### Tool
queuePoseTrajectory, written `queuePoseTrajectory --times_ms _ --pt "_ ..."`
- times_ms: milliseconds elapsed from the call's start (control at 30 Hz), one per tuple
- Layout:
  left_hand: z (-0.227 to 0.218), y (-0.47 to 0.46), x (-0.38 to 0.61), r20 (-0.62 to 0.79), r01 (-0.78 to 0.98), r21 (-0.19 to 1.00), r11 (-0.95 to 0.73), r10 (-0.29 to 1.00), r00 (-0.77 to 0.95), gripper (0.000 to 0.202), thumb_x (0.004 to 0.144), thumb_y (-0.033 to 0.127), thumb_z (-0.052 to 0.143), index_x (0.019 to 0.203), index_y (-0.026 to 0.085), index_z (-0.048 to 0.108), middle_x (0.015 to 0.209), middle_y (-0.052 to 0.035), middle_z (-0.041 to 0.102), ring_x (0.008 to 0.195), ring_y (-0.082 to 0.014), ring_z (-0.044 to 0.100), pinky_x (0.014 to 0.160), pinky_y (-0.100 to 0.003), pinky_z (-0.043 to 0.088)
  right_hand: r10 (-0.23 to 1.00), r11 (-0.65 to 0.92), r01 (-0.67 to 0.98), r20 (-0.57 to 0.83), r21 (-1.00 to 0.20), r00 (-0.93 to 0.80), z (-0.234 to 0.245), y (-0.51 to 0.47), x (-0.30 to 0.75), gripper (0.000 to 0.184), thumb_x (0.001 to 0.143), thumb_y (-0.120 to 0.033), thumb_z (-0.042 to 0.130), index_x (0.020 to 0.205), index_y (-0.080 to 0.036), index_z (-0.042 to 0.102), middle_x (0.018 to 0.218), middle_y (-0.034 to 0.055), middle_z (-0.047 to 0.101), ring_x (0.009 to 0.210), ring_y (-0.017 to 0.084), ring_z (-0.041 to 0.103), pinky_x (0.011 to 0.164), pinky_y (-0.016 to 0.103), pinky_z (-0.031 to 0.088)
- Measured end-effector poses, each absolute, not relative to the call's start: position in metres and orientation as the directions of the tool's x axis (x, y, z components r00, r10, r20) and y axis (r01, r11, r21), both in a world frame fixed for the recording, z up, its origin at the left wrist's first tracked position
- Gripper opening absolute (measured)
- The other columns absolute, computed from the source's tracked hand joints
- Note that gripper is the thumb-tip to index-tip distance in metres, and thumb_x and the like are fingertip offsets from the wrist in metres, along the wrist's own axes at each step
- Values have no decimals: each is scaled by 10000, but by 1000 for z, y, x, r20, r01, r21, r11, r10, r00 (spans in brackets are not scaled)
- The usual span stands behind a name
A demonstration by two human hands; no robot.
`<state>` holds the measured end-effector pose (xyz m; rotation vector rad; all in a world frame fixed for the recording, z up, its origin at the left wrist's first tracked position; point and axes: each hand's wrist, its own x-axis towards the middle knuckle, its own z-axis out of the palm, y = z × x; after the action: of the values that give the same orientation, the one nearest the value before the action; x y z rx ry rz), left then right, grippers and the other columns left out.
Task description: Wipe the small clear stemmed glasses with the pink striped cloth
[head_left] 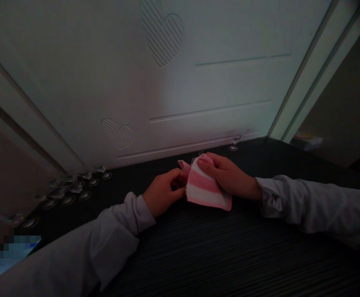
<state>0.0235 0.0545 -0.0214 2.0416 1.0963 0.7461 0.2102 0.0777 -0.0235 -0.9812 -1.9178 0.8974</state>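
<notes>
My right hand [225, 173] is closed on a pink and white striped cloth [206, 185], with the thumb pressed on its upper part. The cloth's lower edge hangs over the dark tabletop. A glinting bit of a small clear glass [194, 159] shows at the cloth's top left edge; the rest is hidden behind the cloth. At the left side of the cloth, my left hand [164, 190] is closed with curled fingers, seemingly around the covered glass. The fingertips are partly hidden.
Several small stemmed glasses [74, 187] stand together at the left on the dark table [174, 255]. One more stemmed glass [234, 142] stands at the back right, close to a white panel [217, 86] with carved hearts. A pale item [306, 142] lies beyond the right frame.
</notes>
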Motion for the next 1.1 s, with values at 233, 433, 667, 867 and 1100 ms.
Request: queuePoseTrajectory --times_ms 233,433,667,867,1100 --pt "-20 56 26 128 310 909 -277 896 426 111 680 187 584 769 158 524 771 6 568 723 -124 549 706 -305 446 848 495 347 356 -797 -393 -25 80 211 176 749 -339 519 710 -178 459 644 -22 464 557 109 429 507 240 370" --pt "-19 57 27 107 217 954 -205 913 393 121 665 155 593 737 157 496 721 34 551 680 -101 539 689 -282 430 845 507 342 377 -791 -380 -27 80 211 146 719 -294 554 754 -175 476 671 -18 487 589 116 458 530 244 386" --pt "-17 58 29 109 166 970 -179 925 364 141 670 123 579 766 161 482 690 49 549 623 -76 520 614 -227 405 830 540 335 422 -772 -365 -28 81 213 114 713 -260 548 771 -171 505 690 -12 507 613 124 473 540 246 380" --pt "-19 60 26 116 164 967 -194 912 393 132 730 212 532 838 171 469 661 38 552 605 -87 517 551 -213 374 795 588 292 474 -754 -378 -27 82 215 156 734 -210 506 874 -177 566 786 10 561 671 138 506 578 257 392" --pt "-21 63 23 111 116 978 -174 903 416 238 785 390 429 791 160 492 659 -1 554 613 -115 518 550 -240 373 781 616 339 495 -711 -381 -27 78 216 174 750 -222 503 899 -173 577 814 24 585 710 154 527 624 282 407"
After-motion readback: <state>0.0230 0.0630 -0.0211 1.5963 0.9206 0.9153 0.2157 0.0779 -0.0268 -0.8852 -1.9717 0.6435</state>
